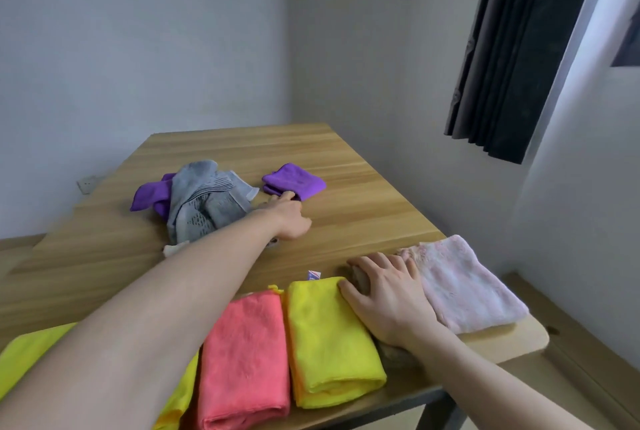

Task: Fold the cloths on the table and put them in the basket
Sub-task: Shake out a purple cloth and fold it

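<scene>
Near edge: 4 folded plush cloths in a row, lime-yellow (20,357), coral-pink (242,360), bright yellow (329,336), pale pink (464,287), likely staged for the basket; no basket in view. Right hand (384,298) lies flat, fingers spread, on a tan cloth (394,355) between the last 2, probably pinning its fold. Left hand (289,218) reaches far across the wooden table (363,208), fingertips pinching the folded purple microfibre cloth (294,182). Unfolded grey knit cloth (204,201) is heaped beside it.

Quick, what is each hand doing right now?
Left hand: reaching to the purple cloth, fingertips at its edge; grip cannot be told.
Right hand: open, pressing flat on a beige cloth.
</scene>
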The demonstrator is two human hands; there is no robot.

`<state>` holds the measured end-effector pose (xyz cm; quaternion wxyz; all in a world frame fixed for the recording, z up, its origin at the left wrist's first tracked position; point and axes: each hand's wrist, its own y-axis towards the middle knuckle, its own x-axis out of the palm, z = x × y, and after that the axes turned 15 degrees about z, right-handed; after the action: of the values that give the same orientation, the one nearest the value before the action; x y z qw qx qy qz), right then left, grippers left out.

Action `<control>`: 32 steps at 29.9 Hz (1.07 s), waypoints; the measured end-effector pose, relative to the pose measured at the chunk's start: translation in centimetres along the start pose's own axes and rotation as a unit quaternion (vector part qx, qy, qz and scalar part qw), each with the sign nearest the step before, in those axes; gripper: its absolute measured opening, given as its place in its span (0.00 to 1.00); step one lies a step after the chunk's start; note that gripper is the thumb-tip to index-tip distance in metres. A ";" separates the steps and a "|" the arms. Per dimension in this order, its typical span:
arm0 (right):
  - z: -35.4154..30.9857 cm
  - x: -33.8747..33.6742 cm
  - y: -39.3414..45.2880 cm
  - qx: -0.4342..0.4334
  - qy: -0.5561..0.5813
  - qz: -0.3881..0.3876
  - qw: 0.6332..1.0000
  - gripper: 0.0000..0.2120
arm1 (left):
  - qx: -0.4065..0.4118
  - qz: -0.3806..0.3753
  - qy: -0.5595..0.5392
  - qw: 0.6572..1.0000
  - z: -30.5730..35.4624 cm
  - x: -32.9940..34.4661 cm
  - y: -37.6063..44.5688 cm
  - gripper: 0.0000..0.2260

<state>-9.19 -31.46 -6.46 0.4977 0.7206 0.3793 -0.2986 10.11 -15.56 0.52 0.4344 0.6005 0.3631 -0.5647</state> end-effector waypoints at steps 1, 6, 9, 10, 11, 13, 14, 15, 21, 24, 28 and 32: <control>0.0 0.0 0.1 -0.002 0.002 0.004 1.000 0.26 | -0.003 -0.004 0.009 1.000 0.3 0.4 0.8 0.29; 0.0 0.0 -0.2 -0.007 0.005 0.020 1.000 0.25 | -0.034 -0.021 0.009 0.999 1.6 2.1 4.2 0.29; 0.1 0.0 -0.1 -0.006 0.007 0.021 1.000 0.24 | -0.056 -0.022 -0.012 0.998 1.8 2.8 5.6 0.30; 0.3 0.0 0.0 -0.007 0.005 0.022 1.000 0.24 | -0.058 -0.024 -0.018 0.998 2.0 3.1 5.9 0.30; 0.3 0.0 -0.1 -0.008 0.006 0.023 1.000 0.24 | -0.061 -0.021 -0.025 0.998 2.1 3.2 6.1 0.30; 0.3 0.0 -0.1 -0.006 0.008 0.023 1.000 0.25 | -0.065 0.000 -0.046 0.997 2.1 3.3 6.3 0.29; 0.3 0.0 -0.1 -0.007 0.009 0.023 1.000 0.25 | -0.068 0.022 -0.063 0.995 2.1 3.2 6.3 0.27; 0.4 0.0 -0.1 -0.007 0.009 0.021 1.000 0.25 | -0.068 0.052 -0.080 0.993 2.0 3.0 6.2 0.26; 0.1 -0.4 -0.1 0.003 0.023 0.018 1.000 0.26 | -0.052 0.288 -0.229 0.929 1.2 -2.0 4.4 0.18; 0.1 -0.7 -0.1 0.012 0.043 0.013 0.999 0.26 | -0.046 0.332 -0.305 0.891 1.1 -5.1 2.5 0.16; -0.4 -2.3 -0.1 0.072 0.127 0.053 0.988 0.21 | -0.027 0.324 -0.343 0.881 0.9 -9.1 -1.7 0.14; -1.7 -4.5 -0.1 0.095 0.185 0.131 0.969 0.21 | 0.031 0.313 -0.343 0.885 0.8 -11.7 -5.5 0.10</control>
<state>-11.53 -30.93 -2.32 0.3833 0.8505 0.3370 -0.1271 3.58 -13.75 11.54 0.6675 0.4650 -0.0331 -0.5806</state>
